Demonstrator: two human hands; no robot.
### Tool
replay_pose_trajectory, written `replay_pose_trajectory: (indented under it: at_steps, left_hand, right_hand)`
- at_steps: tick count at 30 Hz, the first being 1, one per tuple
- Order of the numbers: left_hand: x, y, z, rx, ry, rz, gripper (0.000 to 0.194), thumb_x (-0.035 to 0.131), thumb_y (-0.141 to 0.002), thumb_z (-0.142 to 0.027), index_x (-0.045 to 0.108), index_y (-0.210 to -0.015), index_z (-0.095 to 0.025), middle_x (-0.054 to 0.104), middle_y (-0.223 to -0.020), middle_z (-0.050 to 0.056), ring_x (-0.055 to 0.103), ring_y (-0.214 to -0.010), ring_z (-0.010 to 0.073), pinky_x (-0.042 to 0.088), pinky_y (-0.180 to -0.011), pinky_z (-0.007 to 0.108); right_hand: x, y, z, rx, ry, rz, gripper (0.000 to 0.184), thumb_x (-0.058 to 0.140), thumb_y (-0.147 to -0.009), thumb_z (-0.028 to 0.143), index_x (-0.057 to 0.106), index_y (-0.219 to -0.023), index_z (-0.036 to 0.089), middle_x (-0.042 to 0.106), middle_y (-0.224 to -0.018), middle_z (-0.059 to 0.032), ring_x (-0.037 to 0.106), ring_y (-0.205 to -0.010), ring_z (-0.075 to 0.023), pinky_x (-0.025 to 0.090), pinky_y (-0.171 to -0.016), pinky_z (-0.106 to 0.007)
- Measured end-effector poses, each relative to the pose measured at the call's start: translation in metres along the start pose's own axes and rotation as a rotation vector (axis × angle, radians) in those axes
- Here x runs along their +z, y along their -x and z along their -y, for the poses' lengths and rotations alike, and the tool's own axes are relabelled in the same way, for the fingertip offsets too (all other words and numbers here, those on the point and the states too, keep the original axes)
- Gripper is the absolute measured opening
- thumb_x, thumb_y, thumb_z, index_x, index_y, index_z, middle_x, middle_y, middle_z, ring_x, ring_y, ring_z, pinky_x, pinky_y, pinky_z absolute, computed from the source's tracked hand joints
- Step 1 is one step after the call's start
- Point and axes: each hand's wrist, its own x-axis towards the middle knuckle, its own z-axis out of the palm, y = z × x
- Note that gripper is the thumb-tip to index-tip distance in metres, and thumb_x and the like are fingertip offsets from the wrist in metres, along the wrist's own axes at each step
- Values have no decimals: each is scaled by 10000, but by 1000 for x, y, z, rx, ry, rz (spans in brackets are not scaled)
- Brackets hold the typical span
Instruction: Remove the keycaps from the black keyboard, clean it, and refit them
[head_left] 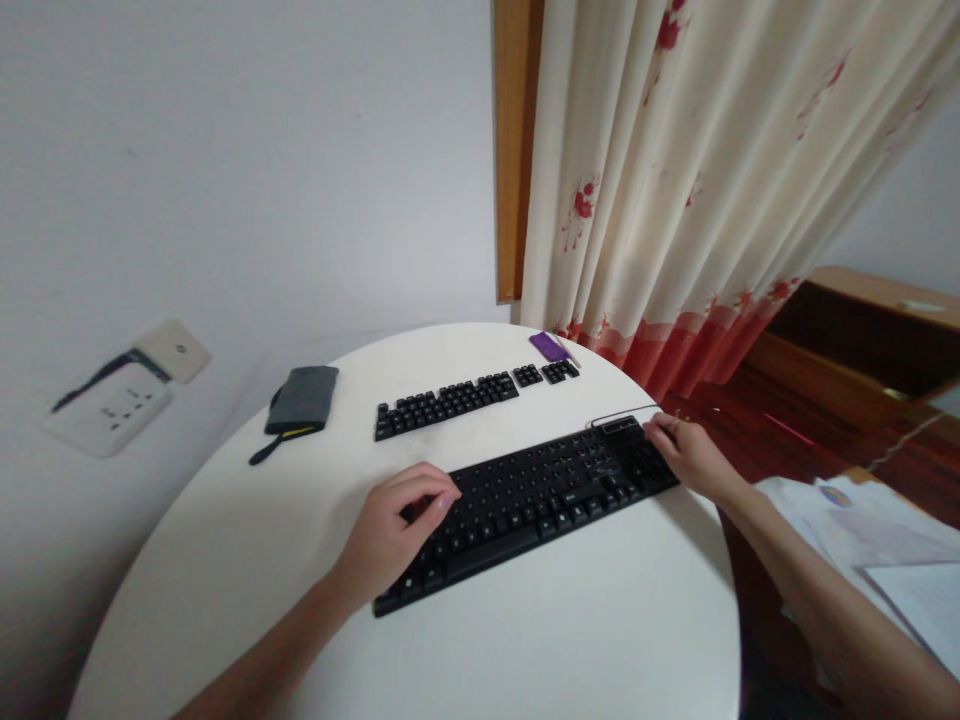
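Note:
A black keyboard (517, 510) lies at a slant on the round white table (540, 640). Many of its upper keys look stripped of caps, while the front rows still carry theirs. My left hand (397, 525) is curled over the keyboard's left end, thumb and forefinger bent close together; the other fingertips are hidden. At the right end, my right hand (690, 455) has its fingers closed at the far corner, with a thin wire-like glint by the knuckles. Behind the keyboard, loose black keycaps (450, 400) are laid out in keyboard-like rows, with smaller groups (559, 372) to their right.
A grey pouch (302, 398) with a dark strap sits at the table's left. A purple item (548, 347) and a thin stick lie at the far edge. Papers (877, 550) are to the right, below a curtain (675, 180). A wall socket (112, 408) is at left.

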Motion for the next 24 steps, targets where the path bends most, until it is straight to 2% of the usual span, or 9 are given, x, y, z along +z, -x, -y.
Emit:
replay_pose_trajectory:
  at_steps: [4, 7, 14, 20, 24]
  left_hand:
    - [0, 0, 0, 2, 4, -1, 214, 555, -931, -249, 695, -788, -171, 696, -833, 61, 636, -741, 149, 524, -676, 236]
    - [0, 1, 0, -7, 17, 7, 201, 570, -925, -245, 703, -793, -171, 696, -845, 62, 634, -742, 149, 522, -669, 233]
    - [1, 1, 1, -9, 48, 29, 195, 571, -929, -246, 711, -813, -174, 693, -856, 59, 630, -742, 145, 493, -631, 224]
    - [1, 2, 0, -21, 65, 41, 190, 571, -934, -250, 707, -823, -177, 686, -860, 54, 622, -748, 142, 474, -632, 229]
    - [2, 2, -1, -25, 70, 49, 189, 572, -933, -246, 705, -821, -174, 685, -860, 54, 620, -749, 141, 471, -631, 225]
  right_hand:
    - [5, -5, -13, 165, -246, -97, 418, 456, -892, 565, 529, -688, 208, 454, -512, 42, 387, -456, -121, 314, -456, -244]
    - [8, -6, -20, 232, -299, -119, 429, 475, -870, 591, 540, -688, 209, 446, -483, 50, 361, -419, -119, 274, -420, -244]
    - [10, -3, -19, 243, -361, -136, 403, 485, -885, 558, 545, -703, 204, 457, -511, 50, 383, -449, -115, 292, -444, -237]
    - [10, 1, -18, 302, -399, -218, 388, 472, -895, 525, 524, -678, 207, 449, -499, 47, 369, -429, -111, 288, -421, -236]
    - [4, 1, -8, 272, -450, -249, 357, 489, -877, 500, 509, -669, 211, 434, -503, 47, 366, -430, -106, 277, -410, -227]
